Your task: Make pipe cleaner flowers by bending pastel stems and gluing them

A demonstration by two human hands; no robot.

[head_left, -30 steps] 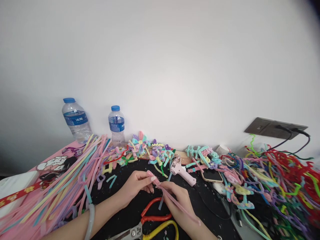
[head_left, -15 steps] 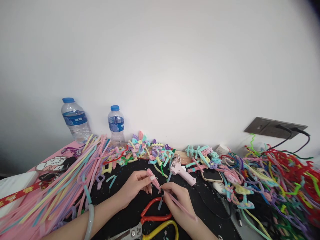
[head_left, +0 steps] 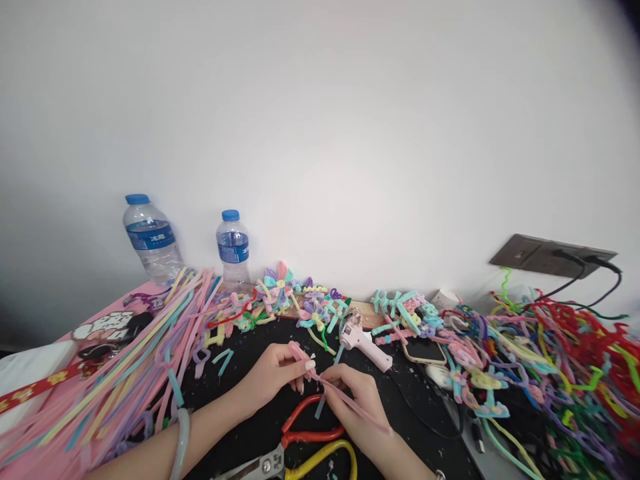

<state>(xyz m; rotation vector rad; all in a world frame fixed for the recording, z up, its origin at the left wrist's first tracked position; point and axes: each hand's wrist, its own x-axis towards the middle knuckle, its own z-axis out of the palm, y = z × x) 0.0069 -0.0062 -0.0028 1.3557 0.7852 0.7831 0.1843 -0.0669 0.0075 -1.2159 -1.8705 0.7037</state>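
Note:
Pinched between the thumb and fingers of my left hand (head_left: 277, 375) is the looped end of a pink pipe cleaner (head_left: 363, 411). My right hand (head_left: 359, 399) is closed on the same pipe cleaner just right of the loop, and its long tail runs across the back of that hand. Scissors with one red and one yellow handle (head_left: 320, 437) lie below my hands, blades toward the lower left. A pale pink glue gun (head_left: 369, 348) rests beyond my right hand. Part of a translucent stick (head_left: 321, 407) shows beside my right fingers.
Long pastel pipe cleaners (head_left: 150, 353) spread at left, near two water bottles (head_left: 234, 250). Finished pipe-cleaner shapes (head_left: 280, 287) line the back. A phone (head_left: 425, 351), a white mouse (head_left: 439, 377) and a multicoloured tangle (head_left: 575, 353) are at right, below a wall socket (head_left: 540, 255) with cables.
My left hand has shifted slightly, and the pink loop is now lower and tilted further left. The tail across my right hand has moved a little. My right hand stays nearly in place.

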